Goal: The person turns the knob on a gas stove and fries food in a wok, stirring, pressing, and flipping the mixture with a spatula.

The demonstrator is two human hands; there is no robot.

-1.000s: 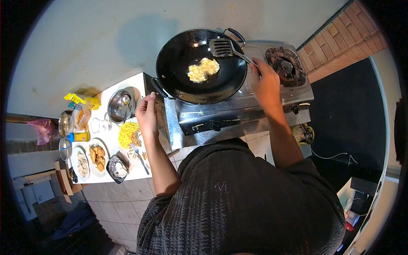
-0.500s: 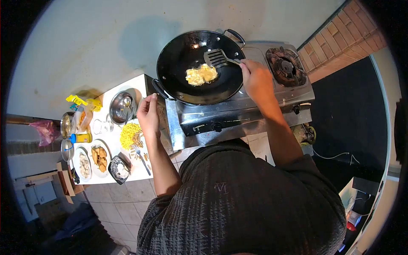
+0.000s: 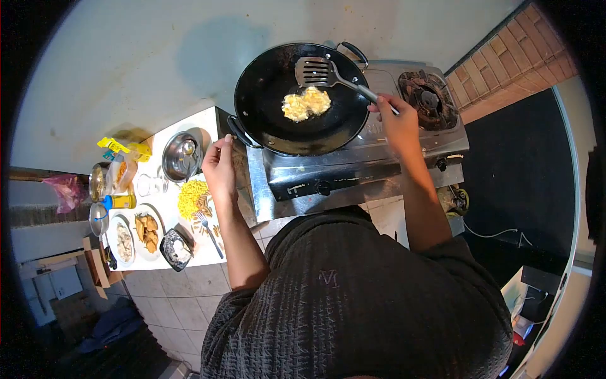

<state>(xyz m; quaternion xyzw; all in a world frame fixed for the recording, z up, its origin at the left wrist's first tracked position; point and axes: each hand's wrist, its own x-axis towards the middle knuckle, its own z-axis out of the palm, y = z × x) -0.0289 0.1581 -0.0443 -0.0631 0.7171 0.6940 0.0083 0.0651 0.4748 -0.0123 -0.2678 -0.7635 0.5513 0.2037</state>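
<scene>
A black wok (image 3: 265, 126) sits on the left burner, with a clump of cooked egg (image 3: 306, 104) in it. In my right hand (image 3: 399, 120) is the handle of a metal slotted spatula (image 3: 319, 72), whose head hovers over the wok just beyond the egg. My left hand (image 3: 219, 169) is beside the wok's near-left handle (image 3: 240, 131), its thumb and fingers pinched together. Whether the fingertips touch that handle or hold something small cannot be made out.
The stove's bare second burner (image 3: 429, 101) is at right. On the white table (image 3: 205, 126) at left are a metal bowl (image 3: 182, 156), yellow corn-like kernels (image 3: 192, 199), a fork (image 3: 211, 237), a black bowl (image 3: 176, 249), and plates of food. A wall (image 3: 158, 63) rises behind.
My right hand has moved right and drawn the spatula back from the egg, turning its slotted face into view. The egg has shifted slightly right and up. My left hand has barely moved.
</scene>
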